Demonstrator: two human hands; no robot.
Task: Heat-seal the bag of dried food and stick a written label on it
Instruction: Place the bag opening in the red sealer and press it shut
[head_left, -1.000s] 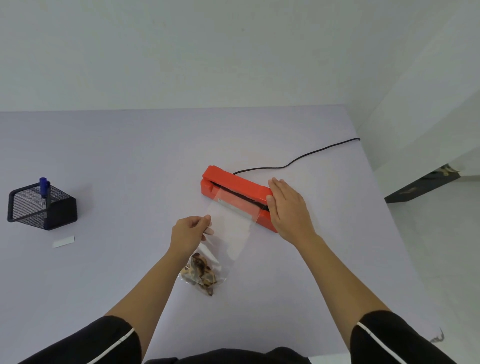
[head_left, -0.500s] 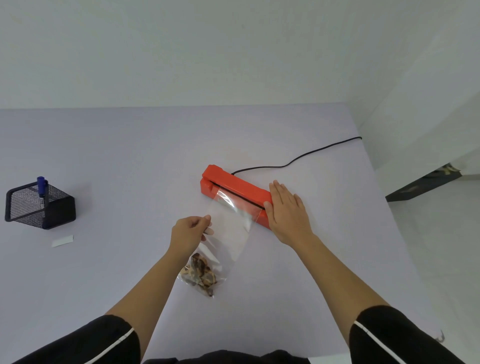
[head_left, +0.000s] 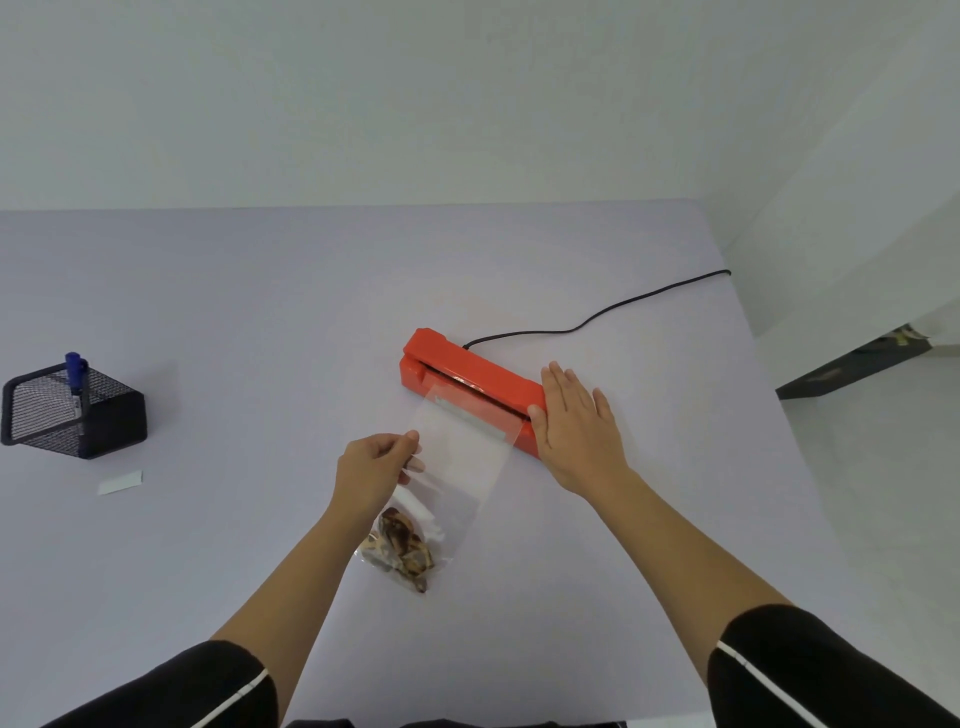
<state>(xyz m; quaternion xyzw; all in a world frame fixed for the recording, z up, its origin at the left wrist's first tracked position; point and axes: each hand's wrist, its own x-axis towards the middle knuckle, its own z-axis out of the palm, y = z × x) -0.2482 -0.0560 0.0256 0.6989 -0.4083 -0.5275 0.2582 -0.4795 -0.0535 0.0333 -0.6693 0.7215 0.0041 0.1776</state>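
Observation:
A red heat sealer (head_left: 467, 366) lies at an angle in the middle of the lilac table. My right hand (head_left: 576, 426) rests flat on its right end, fingers spread and thumb against the front edge. A clear plastic bag (head_left: 462, 467) stretches from the sealer's front towards me. Its top edge lies on the sealer's lower jaw, just in front of the dark slot. Brown dried food (head_left: 400, 545) fills the bag's near end. My left hand (head_left: 371, 470) pinches the bag's left edge about halfway along.
A black mesh pen holder (head_left: 104, 421) with a blue pen (head_left: 75, 369) stands at the far left. A small white label (head_left: 120, 482) lies in front of it. The sealer's black cable (head_left: 597, 317) runs off the table's right edge (head_left: 748, 332).
My right hand has slid along the sealer to its right end. The slot now shows as a dark gap, and the bag's top edge lies slightly nearer me.

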